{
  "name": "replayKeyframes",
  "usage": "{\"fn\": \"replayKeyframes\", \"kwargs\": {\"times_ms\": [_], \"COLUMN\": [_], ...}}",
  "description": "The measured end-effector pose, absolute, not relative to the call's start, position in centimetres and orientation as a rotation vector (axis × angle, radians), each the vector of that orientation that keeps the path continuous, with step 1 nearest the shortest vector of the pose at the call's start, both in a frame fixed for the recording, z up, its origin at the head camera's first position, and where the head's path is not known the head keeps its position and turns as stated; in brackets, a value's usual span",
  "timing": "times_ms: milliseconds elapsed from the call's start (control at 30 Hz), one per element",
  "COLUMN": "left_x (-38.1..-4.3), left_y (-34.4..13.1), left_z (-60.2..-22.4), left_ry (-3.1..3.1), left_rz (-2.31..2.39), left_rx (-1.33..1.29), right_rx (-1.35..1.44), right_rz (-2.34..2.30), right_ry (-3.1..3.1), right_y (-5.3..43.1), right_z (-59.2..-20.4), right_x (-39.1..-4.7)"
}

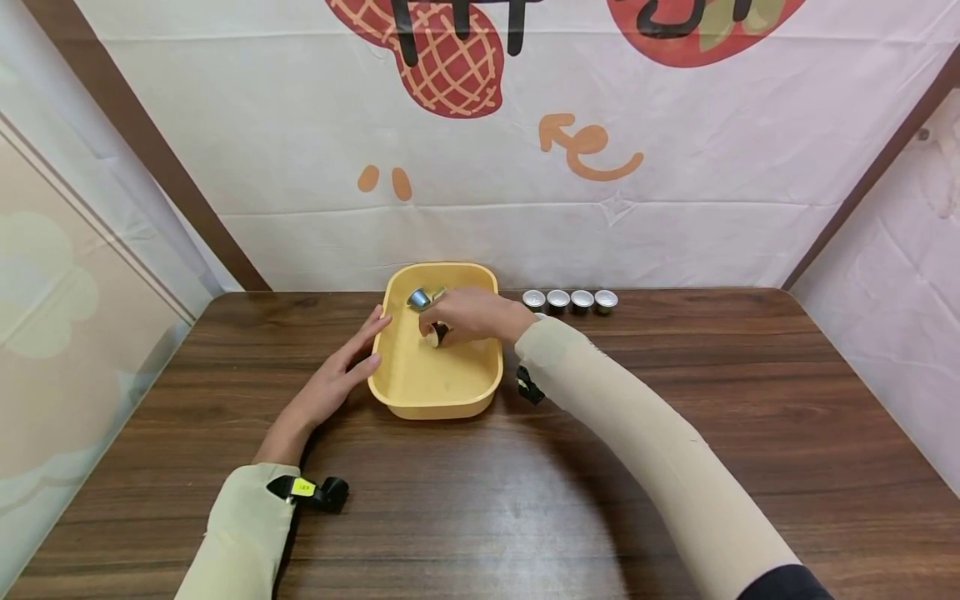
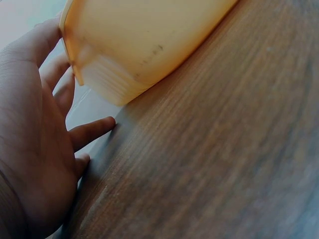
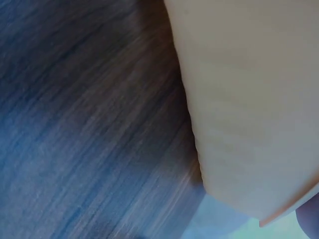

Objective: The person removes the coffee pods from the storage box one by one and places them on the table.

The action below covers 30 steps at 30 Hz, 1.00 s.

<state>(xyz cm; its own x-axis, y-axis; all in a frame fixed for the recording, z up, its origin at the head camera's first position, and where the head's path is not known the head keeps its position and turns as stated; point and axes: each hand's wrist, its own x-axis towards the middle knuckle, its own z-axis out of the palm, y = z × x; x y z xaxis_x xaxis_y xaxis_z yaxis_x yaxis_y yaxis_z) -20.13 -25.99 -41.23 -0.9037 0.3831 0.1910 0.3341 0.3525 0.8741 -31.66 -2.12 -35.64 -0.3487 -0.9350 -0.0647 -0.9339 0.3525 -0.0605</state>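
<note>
A yellow plastic basin [image 1: 437,412] stands near the back of the table. My left hand [image 1: 339,379] rests against its left rim, fingers spread and fairly straight; in the left wrist view the thumb and fingers lie along the rim of the basin [image 2: 149,35]. Inside the basin my right hand [image 1: 472,314] pinches a small dark coffee capsule [image 1: 442,332] with a pale lid, low over the floor. A blue coffee capsule [image 1: 418,299] lies at the far left of the basin, with a gold-coloured one [image 1: 438,293] beside it, partly behind the right hand.
Right of the basin, several white-lidded coffee capsules [image 1: 558,300] stand in a row along the table's back edge. Another capsule [image 1: 540,316] peeks out behind the right wrist. A printed cloth [image 1: 675,208] hangs behind the brown wooden table [image 1: 750,417].
</note>
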Motion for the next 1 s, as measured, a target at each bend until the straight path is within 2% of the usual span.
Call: {"fn": "replayKeyframes", "kwargs": {"times_ms": [500, 1000], "left_x": [-20.0, -20.1], "left_y": [-26.0, -25.9], "left_z": [-41.2, -41.2], "left_ry": [2.546, 2.545], "left_rz": [1.632, 1.631], "left_rx": [0.687, 0.688], "right_rx": [-1.715, -1.844], "right_rz": [-0.020, -0.433], "right_ry": [2.523, 2.510], "right_y": [-2.2, -0.9], "right_z": [-35.9, -35.5], "right_x": [-31.8, -31.6]}}
